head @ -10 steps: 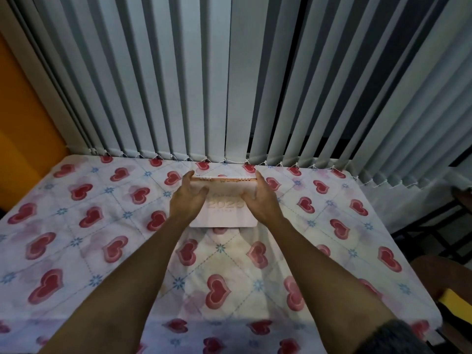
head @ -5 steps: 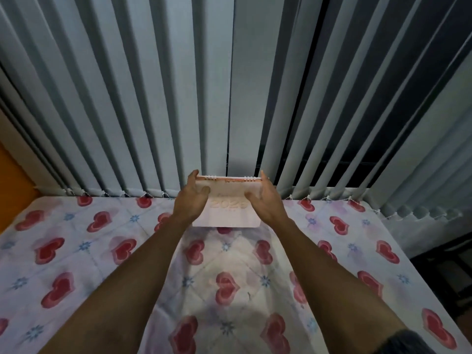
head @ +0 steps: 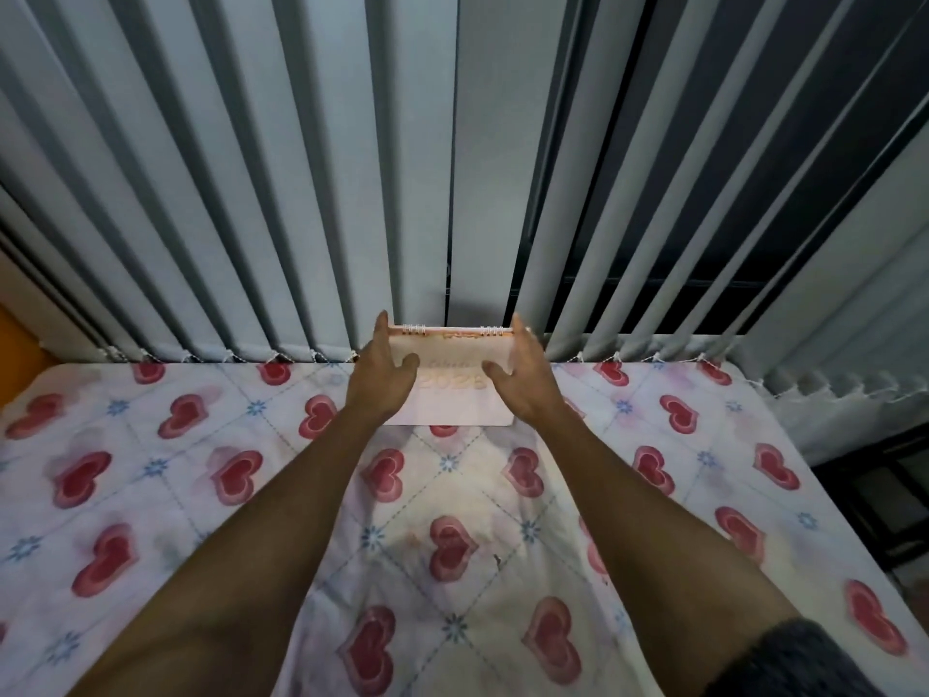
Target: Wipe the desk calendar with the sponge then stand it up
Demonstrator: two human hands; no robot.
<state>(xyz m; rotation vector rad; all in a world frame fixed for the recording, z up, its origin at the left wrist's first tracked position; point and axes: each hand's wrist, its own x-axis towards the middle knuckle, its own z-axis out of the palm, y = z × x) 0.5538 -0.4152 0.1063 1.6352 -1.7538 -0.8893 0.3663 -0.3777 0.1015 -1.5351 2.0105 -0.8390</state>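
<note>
Home: heart-print tablecloth (head: pixel 151 475), vertical blinds (head: pixel 301 168)

A desk calendar (head: pixel 452 389) stands at the middle of the far edge of a cloth-covered table (head: pixel 201 470), its spiral binding uppermost and just in front of the vertical blinds (head: pixel 301 193) that hang behind that edge. The left hand (head: pixel 382 379) is at the calendar's left side and the right hand (head: pixel 523 384) at its right, both forearms reaching across the table from the near edge.

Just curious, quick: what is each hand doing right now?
Left hand: holding the calendar at its left edge.
Right hand: holding the calendar at its right edge.
</note>
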